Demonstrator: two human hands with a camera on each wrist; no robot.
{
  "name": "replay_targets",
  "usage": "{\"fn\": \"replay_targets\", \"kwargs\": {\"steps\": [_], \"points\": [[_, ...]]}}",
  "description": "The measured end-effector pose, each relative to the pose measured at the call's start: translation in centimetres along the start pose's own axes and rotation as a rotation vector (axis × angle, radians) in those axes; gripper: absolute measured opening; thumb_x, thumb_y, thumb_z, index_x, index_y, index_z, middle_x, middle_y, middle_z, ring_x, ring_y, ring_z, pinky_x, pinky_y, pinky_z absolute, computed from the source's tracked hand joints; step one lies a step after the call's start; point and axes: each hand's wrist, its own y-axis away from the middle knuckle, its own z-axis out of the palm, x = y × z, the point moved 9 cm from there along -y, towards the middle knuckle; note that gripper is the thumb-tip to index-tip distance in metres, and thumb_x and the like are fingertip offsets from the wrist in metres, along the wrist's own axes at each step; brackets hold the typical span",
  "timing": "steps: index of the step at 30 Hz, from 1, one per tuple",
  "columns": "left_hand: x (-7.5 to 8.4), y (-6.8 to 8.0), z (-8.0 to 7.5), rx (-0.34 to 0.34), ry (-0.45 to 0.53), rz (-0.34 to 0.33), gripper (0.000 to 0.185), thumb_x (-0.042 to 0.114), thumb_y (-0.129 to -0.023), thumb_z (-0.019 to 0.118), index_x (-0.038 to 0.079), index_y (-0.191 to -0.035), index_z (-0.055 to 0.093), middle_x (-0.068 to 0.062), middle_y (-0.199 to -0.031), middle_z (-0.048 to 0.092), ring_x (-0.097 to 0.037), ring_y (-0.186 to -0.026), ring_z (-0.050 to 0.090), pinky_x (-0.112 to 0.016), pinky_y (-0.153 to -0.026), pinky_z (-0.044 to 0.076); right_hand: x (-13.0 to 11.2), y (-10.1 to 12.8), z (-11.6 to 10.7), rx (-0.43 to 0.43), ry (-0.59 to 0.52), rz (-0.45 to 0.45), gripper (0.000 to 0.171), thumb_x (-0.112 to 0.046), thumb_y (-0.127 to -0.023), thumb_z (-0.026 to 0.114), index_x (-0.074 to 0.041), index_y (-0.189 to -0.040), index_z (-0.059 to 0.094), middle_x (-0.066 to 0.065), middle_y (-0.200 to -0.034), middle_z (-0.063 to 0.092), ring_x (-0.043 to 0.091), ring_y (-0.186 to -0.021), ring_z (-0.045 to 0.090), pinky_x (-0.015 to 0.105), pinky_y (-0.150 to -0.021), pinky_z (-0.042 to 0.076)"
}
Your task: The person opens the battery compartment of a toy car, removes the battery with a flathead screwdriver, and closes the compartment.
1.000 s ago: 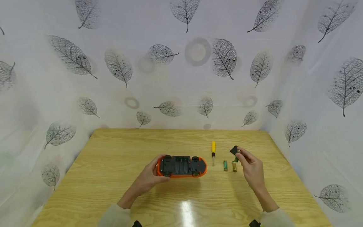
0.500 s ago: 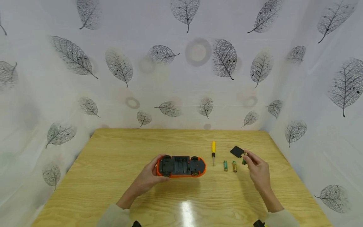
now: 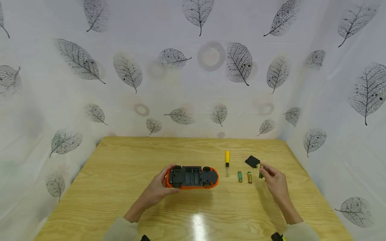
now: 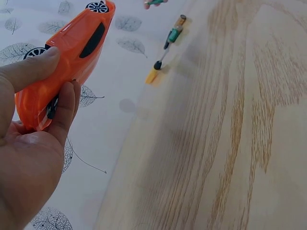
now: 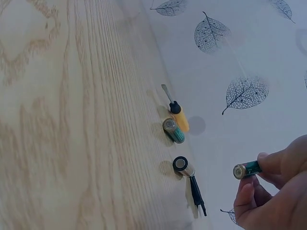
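Head view: right hand (image 3: 275, 182) fingers pinch a battery (image 3: 260, 174); left hand (image 3: 158, 190) fingers grip the toy car (image 3: 192, 177)

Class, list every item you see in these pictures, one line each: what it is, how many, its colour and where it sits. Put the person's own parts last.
Toy car: one, orange with a dark underside turned up, near the table's middle, held at its left end.
Screwdriver: one, yellow handle, lying right of the car.
Loose batteries: two, green and gold, side by side right of the screwdriver.
Held battery: one, green, pinched in the fingers.
Black cover: one, lying behind the batteries.
Table: one, light wood.
Backdrop: white cloth with grey leaves.
Left hand: grips the car.
Right hand: pinches the battery.
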Motion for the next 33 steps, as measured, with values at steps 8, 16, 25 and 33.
{"fn": "replay_targets", "kwargs": {"steps": [8, 16, 25, 33], "points": [[0.1, 0.1, 0.1, 0.000, 0.006, 0.004, 0.086, -0.009, -0.089, 0.074, -0.002, -0.159, 0.025, -0.035, -0.156, 0.030, -0.042, -0.134, 0.052, -0.034, -0.095, 0.057, 1.7, -0.4, 0.9, -0.085, 0.074, 0.042, 0.044, -0.024, -0.108, 0.059, 0.003, -0.144, 0.058, 0.023, -0.125, 0.065, 0.017, -0.088, 0.058, 0.023, -0.065, 0.051], [0.1, 0.1, 0.3, -0.016, 0.007, 0.025, 0.085, -0.010, -0.089, 0.074, -0.002, -0.158, 0.026, -0.035, -0.156, 0.030, -0.043, -0.134, 0.052, -0.035, -0.095, 0.057, 3.2, -0.8, 1.4, -0.120, 0.119, 0.060, 0.045, -0.026, -0.108, 0.058, 0.003, -0.142, 0.058, 0.022, -0.124, 0.066, 0.014, -0.091, 0.060, 0.024, -0.066, 0.053], [0.1, 0.0, 0.3, -0.021, -0.002, 0.021, 0.085, -0.008, -0.089, 0.075, -0.002, -0.158, 0.025, -0.035, -0.156, 0.030, -0.037, -0.132, 0.055, -0.034, -0.095, 0.057, 4.6, -0.9, 1.6, -0.128, 0.182, 0.103, 0.042, -0.020, -0.106, 0.060, 0.009, -0.136, 0.062, 0.024, -0.119, 0.070, 0.014, -0.080, 0.060, 0.024, -0.053, 0.047], [0.0, -0.1, 0.3, -0.017, -0.010, 0.010, 0.086, -0.007, -0.089, 0.076, 0.002, -0.159, 0.027, -0.033, -0.156, 0.031, -0.026, -0.130, 0.058, -0.034, -0.095, 0.057, 4.5, -1.0, 1.6, -0.102, 0.221, 0.114, 0.038, -0.016, -0.103, 0.064, 0.011, -0.130, 0.065, 0.025, -0.112, 0.072, 0.015, -0.071, 0.060, 0.026, -0.047, 0.042]]}}
